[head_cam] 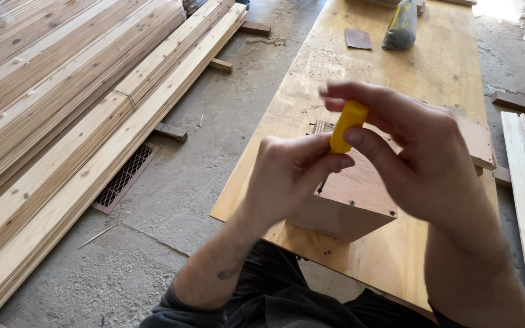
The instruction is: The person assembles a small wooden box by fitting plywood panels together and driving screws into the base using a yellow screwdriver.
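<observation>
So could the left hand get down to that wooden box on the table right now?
Probably yes. The left hand hovers just above the wooden box with nothing between them, though it and the right hand both grip a yellow piece.

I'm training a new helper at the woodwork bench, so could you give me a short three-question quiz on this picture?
1. True or false: both hands hold the small yellow piece.
2. What stands on the plywood table right below the hands?
A. a wooden box
B. a metal bucket
C. a paint tin
3. What lies stacked on the floor to the person's left?

Key
1. True: the left hand and the right hand both grip it above the table.
2. A: the wooden box, near the table's front edge.
3. Long wooden planks, beside a metal floor grate.
</observation>
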